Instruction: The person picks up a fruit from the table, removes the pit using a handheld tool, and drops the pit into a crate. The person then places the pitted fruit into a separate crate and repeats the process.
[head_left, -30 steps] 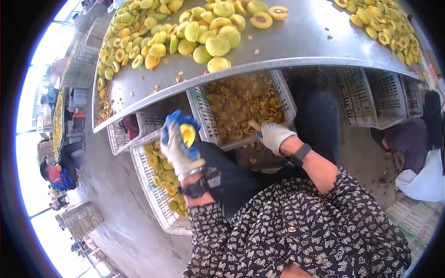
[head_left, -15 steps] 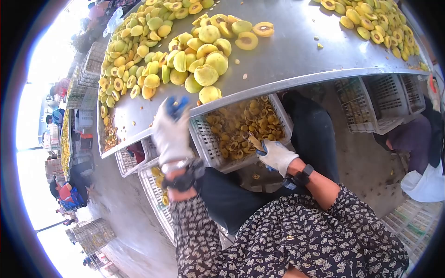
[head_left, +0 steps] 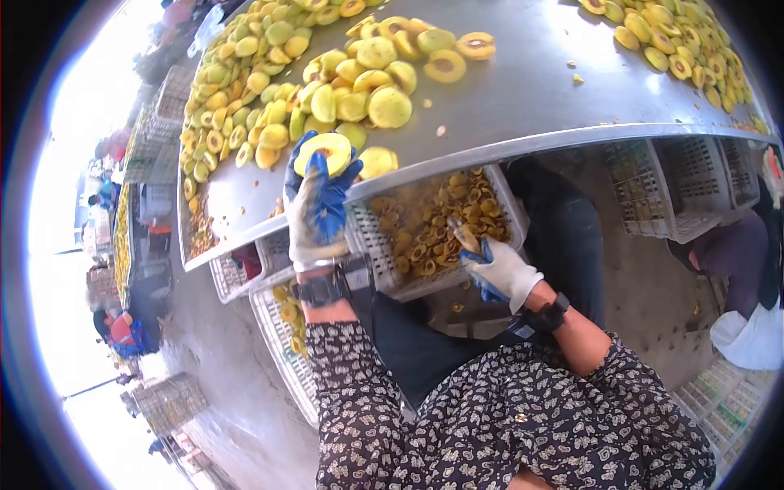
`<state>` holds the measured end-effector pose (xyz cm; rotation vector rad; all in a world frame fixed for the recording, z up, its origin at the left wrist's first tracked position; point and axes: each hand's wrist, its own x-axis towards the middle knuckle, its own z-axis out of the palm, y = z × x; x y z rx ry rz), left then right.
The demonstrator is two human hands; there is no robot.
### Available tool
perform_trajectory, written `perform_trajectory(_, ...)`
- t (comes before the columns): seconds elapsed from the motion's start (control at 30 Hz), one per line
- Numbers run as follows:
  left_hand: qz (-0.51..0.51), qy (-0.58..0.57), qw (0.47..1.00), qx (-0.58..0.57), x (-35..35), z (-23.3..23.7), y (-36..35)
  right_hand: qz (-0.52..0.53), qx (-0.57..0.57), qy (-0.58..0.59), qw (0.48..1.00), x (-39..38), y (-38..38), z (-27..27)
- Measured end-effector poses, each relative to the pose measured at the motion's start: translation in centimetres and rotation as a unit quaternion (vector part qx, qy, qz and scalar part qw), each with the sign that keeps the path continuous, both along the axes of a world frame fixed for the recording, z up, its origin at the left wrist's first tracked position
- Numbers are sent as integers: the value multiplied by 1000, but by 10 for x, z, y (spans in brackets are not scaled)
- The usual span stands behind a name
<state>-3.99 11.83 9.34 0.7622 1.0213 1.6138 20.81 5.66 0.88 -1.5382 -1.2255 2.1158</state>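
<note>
My left hand point(head_left: 320, 214), in a white glove with a blue coated palm, is closed around a yellow-green fruit half point(head_left: 328, 153). Its cut face shows, with a brown hollow in the middle. The hand is raised at the table's edge, beside the heap of halved fruit point(head_left: 377, 52). Lower and to the right, my right hand point(head_left: 505, 273), gloved alike, grips a short hand tool point(head_left: 467, 237) with a tan body and a paler tip. That tool overlaps the crate of brownish fruit pieces point(head_left: 425, 233) below the table.
The metal table point(head_left: 506, 98) has a raised rim along its front. Another fruit heap point(head_left: 674, 45) lies at its far right. A crate point(head_left: 282, 327) stands by my left leg, and crates point(head_left: 678, 184) sit under the table on the right. A person point(head_left: 739, 253) is at the right edge.
My left hand, blurred near the table edge before, now holds a fruit half with its cut face showing. My right hand stays over the crate with the tool.
</note>
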Motion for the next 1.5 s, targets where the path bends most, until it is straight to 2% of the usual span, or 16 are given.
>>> perform_trajectory(0.07,3,-101,994,31,1,-6,-31,4,-11,55,998,-3,1,-4)
perform_trajectory(0.17,32,-299,953,-30,15,-6,-62,33,74,18,997,-17,1,25)
perform_trajectory(0.3,70,-282,955,-55,31,-19,-88,22,64,93,993,-37,-4,66)
perform_trajectory(0.53,75,-196,977,-43,41,-30,-114,-26,7,177,984,-66,-16,74)
perform_trajectory(0.6,116,133,984,-16,56,-29,-119,-42,17,157,987,-70,-17,70)
perform_trajectory(0.63,91,212,973,-12,50,-37,-121,-43,15,149,988,-70,-15,69)
perform_trajectory(0.73,98,336,937,13,54,-34,-124,-59,-1,169,984,-70,-14,69)
perform_trajectory(0.87,91,283,954,23,52,-40,-125,-59,-36,150,986,-67,-12,64)
perform_trajectory(0.97,74,384,920,6,50,-40,-127,-72,-44,163,983,-68,-13,60)
perform_trajectory(1.0,71,117,989,-58,50,-39,-127,-57,5,128,990,-69,-12,63)
perform_trajectory(1.03,62,-159,978,-119,51,-38,-128,-43,54,93,993,-69,-12,65)
perform_trajectory(1.07,62,-159,978,-121,49,-39,-129,-43,52,92,993,-68,-10,61)
perform_trajectory(1.17,29,-100,974,-201,46,-45,-135,96,273,-30,957,-68,-4,45)
perform_trajectory(1.3,54,-123,978,-162,44,-52,-133,0,131,57,990,-65,-3,58)
perform_trajectory(1.4,76,-149,976,-143,39,-59,-133,101,301,-96,943,-57,-10,54)
perform_trajectory(1.5,88,-138,979,-123,40,-65,-133,170,405,-133,889,-57,-27,55)
